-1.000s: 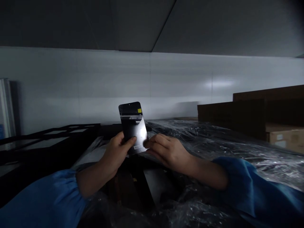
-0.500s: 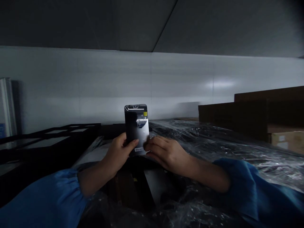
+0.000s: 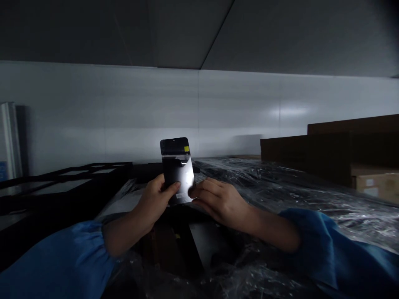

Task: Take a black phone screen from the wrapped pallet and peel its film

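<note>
In the head view you have one black smartphone [image 3: 177,170] standing upright before you, its glossy face catching the light; it carries one yellow sticker [image 3: 186,148] at the top right corner and one small white label [image 3: 181,195] near the bottom edge; the label's print is too small to read, and no brand shows. Your left hand [image 3: 152,203] grasps the phone's lower part, thumb laid across the face; the fingers of your right hand [image 3: 220,201] touch its lower right edge, though whether they grip or only rest there cannot be told; the phone's top half rises clear above both hands. Two blue sleeves [image 3: 52,261] cover your forearms up to the gathered cuffs; beneath your hands lies crumpled plastic wrap [image 3: 274,187]; a black frame [image 3: 62,178] sits to the left; dark flat boxes [image 3: 311,153] and one cardboard box [image 3: 375,182] stand to the right, before a white wall [image 3: 124,104].
</note>
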Motion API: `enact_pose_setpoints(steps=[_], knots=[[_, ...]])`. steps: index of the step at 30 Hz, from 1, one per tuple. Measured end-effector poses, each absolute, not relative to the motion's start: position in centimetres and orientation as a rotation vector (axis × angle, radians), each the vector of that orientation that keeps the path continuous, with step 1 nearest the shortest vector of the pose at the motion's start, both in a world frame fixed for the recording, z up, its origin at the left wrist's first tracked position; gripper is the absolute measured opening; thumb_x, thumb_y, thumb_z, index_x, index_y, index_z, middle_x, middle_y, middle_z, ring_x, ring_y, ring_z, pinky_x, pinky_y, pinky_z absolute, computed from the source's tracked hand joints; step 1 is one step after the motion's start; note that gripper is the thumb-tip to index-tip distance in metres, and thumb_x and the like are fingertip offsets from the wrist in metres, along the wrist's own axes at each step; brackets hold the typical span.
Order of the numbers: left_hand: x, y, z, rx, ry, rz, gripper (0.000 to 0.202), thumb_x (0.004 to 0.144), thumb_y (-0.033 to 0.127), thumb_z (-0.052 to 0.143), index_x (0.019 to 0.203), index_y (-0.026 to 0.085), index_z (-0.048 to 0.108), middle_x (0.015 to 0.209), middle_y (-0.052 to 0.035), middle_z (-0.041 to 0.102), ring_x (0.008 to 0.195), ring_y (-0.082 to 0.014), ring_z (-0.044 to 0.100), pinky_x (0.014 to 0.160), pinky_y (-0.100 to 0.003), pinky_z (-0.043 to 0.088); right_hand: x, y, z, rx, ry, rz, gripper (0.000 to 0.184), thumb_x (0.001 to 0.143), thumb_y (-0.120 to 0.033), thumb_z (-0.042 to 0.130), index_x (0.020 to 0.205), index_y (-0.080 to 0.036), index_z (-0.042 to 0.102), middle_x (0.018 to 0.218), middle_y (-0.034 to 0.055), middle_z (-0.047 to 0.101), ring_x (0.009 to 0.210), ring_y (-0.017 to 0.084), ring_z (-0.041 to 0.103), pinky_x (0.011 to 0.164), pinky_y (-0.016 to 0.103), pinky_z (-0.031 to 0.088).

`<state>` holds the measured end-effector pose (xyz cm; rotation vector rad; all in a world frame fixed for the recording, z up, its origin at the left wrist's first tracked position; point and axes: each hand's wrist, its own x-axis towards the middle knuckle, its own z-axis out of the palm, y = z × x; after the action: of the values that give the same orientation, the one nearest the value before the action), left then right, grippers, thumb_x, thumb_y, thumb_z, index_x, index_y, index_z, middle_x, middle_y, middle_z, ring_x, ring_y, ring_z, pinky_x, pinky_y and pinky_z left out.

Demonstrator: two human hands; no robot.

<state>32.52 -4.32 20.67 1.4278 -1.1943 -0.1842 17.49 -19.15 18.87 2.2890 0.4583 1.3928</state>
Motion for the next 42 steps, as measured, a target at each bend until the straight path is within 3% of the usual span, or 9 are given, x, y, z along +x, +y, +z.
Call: enact_pose_setpoints(steps=[13, 26, 33, 42], knots=[[32.27, -4.03, 20.99, 1.459, -1.227, -0.181, 0.032, 0.083, 0.041, 0.063, 0.098, 0.013, 0.063, 0.093, -0.0062, 0.064, 0.085, -0.0206, 0.057, 0.074, -0.034, 0.043, 17.38, -19.05, 19.18, 2.253, 0.474, 1.310, 0.017, 0.099, -0.022, 0.054, 0.103, -0.013, 0.068, 0.097, 0.0052, 0.072, 0.084, 0.017, 0.063, 0.073, 0.031, 0.054], [32.81, -4.41, 20.74, 1.506, -1.269, -0.168, 0.032, 0.081, 0.043, 0.064, 0.095, 0.014, 0.064, 0.093, -0.0066, 0.067, 0.086, -0.0215, 0.059, 0.075, -0.033, 0.043, 17.55, -19.02, 18.91, 2.223, 0.458, 1.242, 0.017, 0.101, -0.022, 0.052, 0.095, -0.015, 0.066, 0.088, 0.0036, 0.069, 0.082, 0.017, 0.058, 0.075, 0.033, 0.037], [32.83, -4.47, 20.70, 1.473, -1.257, -0.196, 0.037, 0.081, 0.043, 0.064, 0.103, 0.013, 0.065, 0.100, -0.0080, 0.068, 0.090, -0.0222, 0.059, 0.078, -0.035, 0.044, 17.61, -19.23, 18.85, 2.190, 0.477, 1.347, 0.012, 0.097, -0.024, 0.060, 0.101, -0.014, 0.066, 0.094, 0.0037, 0.070, 0.084, 0.017, 0.056, 0.075, 0.033, 0.039], [32.89, -4.33, 20.63, 1.519, -1.243, -0.192, 0.030, 0.083, 0.041, 0.063, 0.097, 0.014, 0.063, 0.094, -0.0062, 0.066, 0.086, -0.0210, 0.057, 0.074, -0.034, 0.043, 17.47, -19.01, 18.99, 2.176, 0.482, 1.315, 0.014, 0.099, -0.024, 0.057, 0.099, -0.014, 0.067, 0.090, 0.0030, 0.070, 0.081, 0.016, 0.056, 0.075, 0.033, 0.038]])
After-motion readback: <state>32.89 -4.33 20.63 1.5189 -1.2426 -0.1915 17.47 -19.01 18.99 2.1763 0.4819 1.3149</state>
